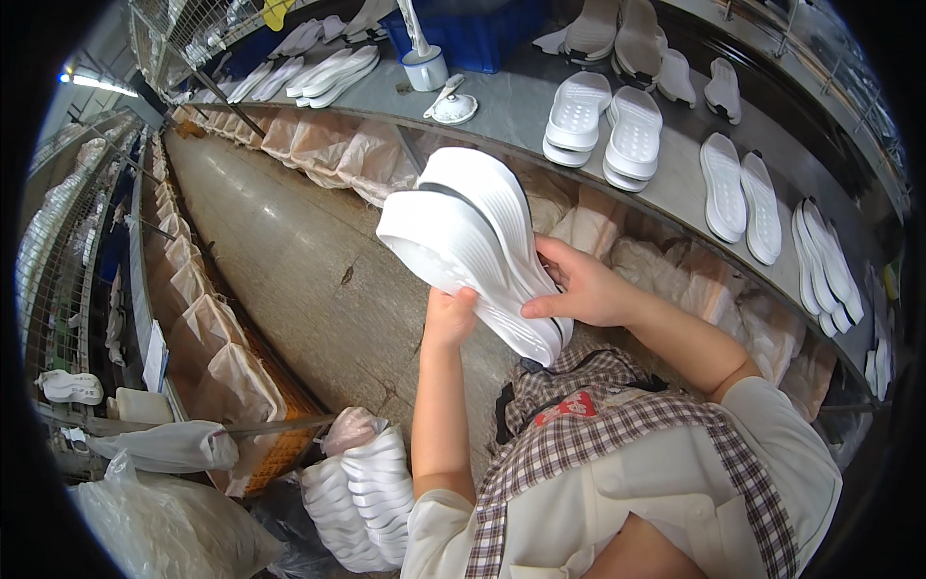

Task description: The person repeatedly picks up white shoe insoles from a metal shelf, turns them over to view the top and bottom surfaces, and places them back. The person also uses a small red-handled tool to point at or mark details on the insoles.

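Two thick white shoe soles (429, 232), pressed side by side, are held up in front of my body above the floor. Fine ridges run along their sidewalls, and a dark gap shows between them. My left hand (450, 314) grips the near sole from beneath, its thumb on the sidewall and its other fingers hidden behind. My right hand (584, 285) closes round the narrower ends from the right, thumb on the near sole and fingers at the far one.
A long grey bench (521, 106) curves along the far and right sides. On it stand paired white soles (635, 135), a white mug (424, 69), a white-coated lid (451, 108) and a blue crate (473, 34). Stacked soles (359, 492) and a plastic bag (174, 526) lie at lower left.
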